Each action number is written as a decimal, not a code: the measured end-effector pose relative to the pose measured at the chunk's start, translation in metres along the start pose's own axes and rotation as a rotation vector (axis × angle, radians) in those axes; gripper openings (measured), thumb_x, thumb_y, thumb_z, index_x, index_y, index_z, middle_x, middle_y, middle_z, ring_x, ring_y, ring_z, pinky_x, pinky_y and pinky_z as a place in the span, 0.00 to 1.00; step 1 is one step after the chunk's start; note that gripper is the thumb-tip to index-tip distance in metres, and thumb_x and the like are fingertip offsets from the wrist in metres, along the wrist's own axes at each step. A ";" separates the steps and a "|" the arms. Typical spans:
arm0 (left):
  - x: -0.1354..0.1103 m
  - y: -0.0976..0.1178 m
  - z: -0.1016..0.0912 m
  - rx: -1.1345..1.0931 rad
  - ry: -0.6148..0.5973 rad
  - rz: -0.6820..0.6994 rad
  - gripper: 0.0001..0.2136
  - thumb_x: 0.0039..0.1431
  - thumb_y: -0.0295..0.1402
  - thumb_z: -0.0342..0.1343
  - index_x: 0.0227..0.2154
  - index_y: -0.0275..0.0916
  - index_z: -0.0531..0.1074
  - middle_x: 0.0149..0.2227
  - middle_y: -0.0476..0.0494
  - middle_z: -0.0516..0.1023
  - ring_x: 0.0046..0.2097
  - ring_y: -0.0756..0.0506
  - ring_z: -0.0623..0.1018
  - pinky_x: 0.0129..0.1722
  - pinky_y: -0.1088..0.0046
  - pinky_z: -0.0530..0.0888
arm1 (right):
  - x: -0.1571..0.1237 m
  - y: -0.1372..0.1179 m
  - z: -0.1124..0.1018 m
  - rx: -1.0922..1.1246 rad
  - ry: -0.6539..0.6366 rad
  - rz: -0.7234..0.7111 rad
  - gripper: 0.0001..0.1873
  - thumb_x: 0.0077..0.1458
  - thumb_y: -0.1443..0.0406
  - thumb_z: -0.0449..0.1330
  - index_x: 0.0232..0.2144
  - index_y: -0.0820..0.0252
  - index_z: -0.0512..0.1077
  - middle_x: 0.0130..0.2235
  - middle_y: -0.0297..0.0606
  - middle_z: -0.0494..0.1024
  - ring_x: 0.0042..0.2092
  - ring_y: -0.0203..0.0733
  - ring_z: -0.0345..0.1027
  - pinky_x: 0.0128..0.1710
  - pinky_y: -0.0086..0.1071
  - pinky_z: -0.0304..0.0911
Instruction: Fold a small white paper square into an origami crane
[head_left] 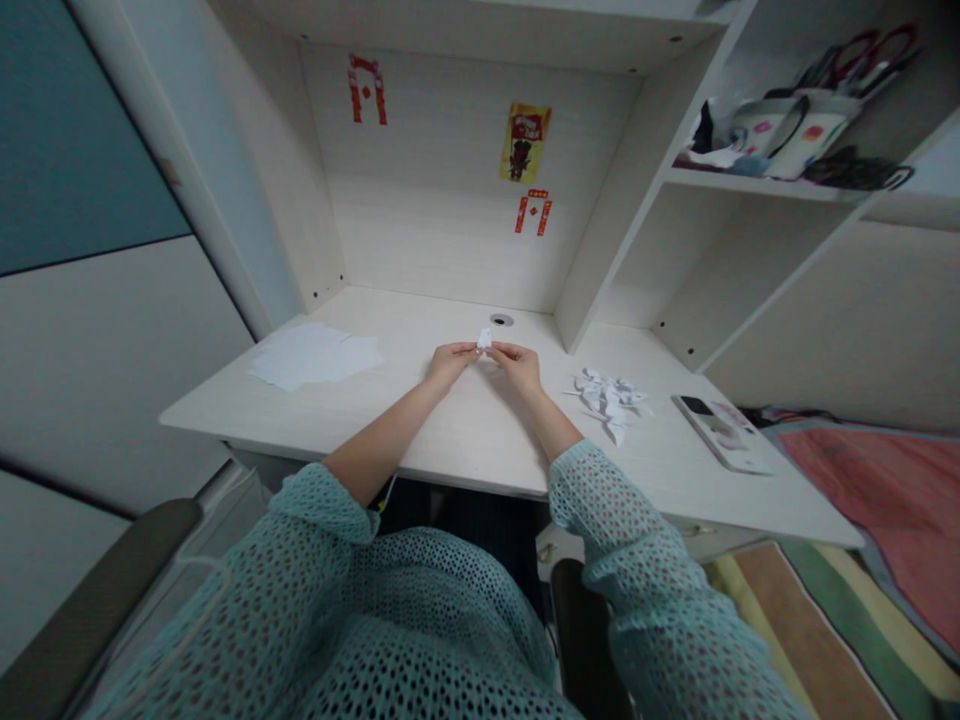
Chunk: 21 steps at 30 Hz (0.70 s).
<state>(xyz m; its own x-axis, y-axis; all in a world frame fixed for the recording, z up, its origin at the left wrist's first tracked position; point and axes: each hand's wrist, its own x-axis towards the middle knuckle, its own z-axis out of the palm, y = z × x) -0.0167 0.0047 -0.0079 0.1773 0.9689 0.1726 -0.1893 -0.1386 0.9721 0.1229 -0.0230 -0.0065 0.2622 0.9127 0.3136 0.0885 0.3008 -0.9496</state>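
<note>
Paper [484,338] pinched; desk edge [457,480] well apart

From my remote station I see a small white paper piece [484,338], seemingly folded, held upright. I place it left of the cable hole [502,320], on its near side.

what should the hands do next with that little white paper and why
Probably press or crease the small white paper piece once more: the left hand and right hand both have a grip on it, close together, and white folded paper pieces lie heaped to the right. Its creases are too small to make out.
</note>
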 end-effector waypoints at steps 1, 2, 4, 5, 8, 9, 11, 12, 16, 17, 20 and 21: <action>0.000 0.000 0.001 0.006 -0.007 0.012 0.15 0.37 0.36 0.67 0.30 0.35 0.78 0.34 0.40 0.80 0.38 0.44 0.77 0.45 0.63 0.70 | 0.001 0.001 0.000 -0.005 0.011 -0.003 0.19 0.37 0.54 0.65 0.31 0.61 0.78 0.34 0.41 0.80 0.35 0.43 0.72 0.34 0.34 0.66; 0.000 0.000 0.002 0.012 -0.019 0.020 0.16 0.36 0.37 0.67 0.31 0.35 0.78 0.34 0.39 0.80 0.38 0.44 0.77 0.45 0.63 0.70 | 0.002 0.002 -0.001 -0.010 0.021 -0.011 0.19 0.38 0.54 0.65 0.31 0.61 0.78 0.34 0.41 0.80 0.34 0.43 0.72 0.34 0.34 0.65; -0.001 0.001 0.004 0.027 -0.044 0.025 0.17 0.36 0.39 0.67 0.31 0.35 0.78 0.34 0.39 0.80 0.38 0.44 0.77 0.45 0.64 0.70 | 0.004 0.004 -0.002 -0.027 0.036 -0.035 0.19 0.39 0.55 0.65 0.31 0.62 0.78 0.34 0.42 0.80 0.33 0.42 0.72 0.34 0.34 0.65; -0.001 0.002 0.005 0.037 -0.056 0.024 0.18 0.36 0.40 0.67 0.31 0.35 0.78 0.34 0.39 0.80 0.37 0.44 0.77 0.44 0.65 0.70 | 0.004 0.005 -0.002 -0.040 0.040 -0.047 0.19 0.39 0.55 0.65 0.32 0.62 0.78 0.33 0.42 0.80 0.33 0.42 0.72 0.34 0.34 0.65; -0.003 0.005 0.005 0.079 -0.055 0.027 0.18 0.36 0.42 0.67 0.29 0.35 0.78 0.30 0.41 0.79 0.35 0.45 0.76 0.40 0.69 0.69 | 0.005 0.007 -0.001 -0.085 0.036 -0.077 0.18 0.40 0.55 0.65 0.32 0.62 0.78 0.33 0.42 0.80 0.33 0.41 0.71 0.35 0.34 0.65; -0.004 0.006 0.005 0.106 -0.046 0.028 0.18 0.36 0.43 0.66 0.28 0.35 0.78 0.29 0.42 0.79 0.34 0.46 0.75 0.38 0.70 0.69 | 0.005 0.008 -0.001 -0.093 0.030 -0.085 0.18 0.40 0.55 0.64 0.32 0.62 0.78 0.34 0.41 0.80 0.33 0.41 0.71 0.35 0.34 0.65; -0.004 0.007 0.003 0.170 -0.031 0.029 0.17 0.37 0.45 0.65 0.26 0.34 0.78 0.26 0.44 0.78 0.31 0.48 0.73 0.34 0.73 0.66 | 0.005 0.008 0.000 -0.097 0.010 -0.104 0.18 0.41 0.55 0.64 0.33 0.61 0.78 0.34 0.41 0.80 0.33 0.41 0.71 0.34 0.33 0.64; -0.004 0.007 0.002 0.197 -0.028 0.028 0.18 0.38 0.45 0.65 0.26 0.34 0.78 0.25 0.45 0.77 0.30 0.49 0.72 0.33 0.73 0.65 | 0.004 0.007 0.000 -0.097 0.000 -0.112 0.18 0.42 0.55 0.63 0.34 0.61 0.77 0.33 0.41 0.80 0.33 0.41 0.71 0.34 0.32 0.64; -0.001 0.003 -0.002 0.230 -0.034 0.024 0.18 0.39 0.45 0.64 0.25 0.33 0.77 0.24 0.47 0.75 0.28 0.51 0.69 0.30 0.74 0.61 | 0.000 0.002 0.002 -0.142 0.016 -0.149 0.22 0.47 0.54 0.59 0.42 0.61 0.74 0.27 0.36 0.76 0.30 0.38 0.68 0.31 0.30 0.62; 0.000 0.002 -0.002 0.227 -0.037 0.024 0.18 0.39 0.46 0.64 0.24 0.33 0.77 0.24 0.47 0.75 0.28 0.51 0.69 0.30 0.74 0.61 | -0.002 0.000 0.002 -0.166 0.027 -0.170 0.23 0.48 0.54 0.58 0.44 0.60 0.73 0.27 0.35 0.76 0.30 0.38 0.68 0.31 0.30 0.62; 0.003 -0.003 -0.003 0.214 -0.061 0.032 0.18 0.38 0.46 0.64 0.23 0.33 0.76 0.25 0.46 0.75 0.28 0.51 0.69 0.29 0.75 0.61 | -0.006 -0.006 0.002 -0.230 0.029 -0.267 0.21 0.50 0.54 0.57 0.44 0.57 0.72 0.31 0.36 0.76 0.31 0.37 0.66 0.30 0.30 0.61; 0.004 -0.005 -0.003 0.210 -0.068 0.037 0.18 0.38 0.46 0.64 0.23 0.33 0.75 0.25 0.46 0.75 0.28 0.51 0.69 0.30 0.75 0.61 | -0.007 -0.007 0.002 -0.244 0.021 -0.296 0.20 0.50 0.55 0.56 0.44 0.56 0.73 0.32 0.36 0.76 0.32 0.37 0.66 0.31 0.30 0.60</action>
<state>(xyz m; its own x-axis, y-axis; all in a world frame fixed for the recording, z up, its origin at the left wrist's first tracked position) -0.0178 0.0099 -0.0124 0.2404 0.9471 0.2127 0.0066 -0.2207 0.9753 0.1190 -0.0307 -0.0015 0.2100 0.7895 0.5766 0.3891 0.4736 -0.7902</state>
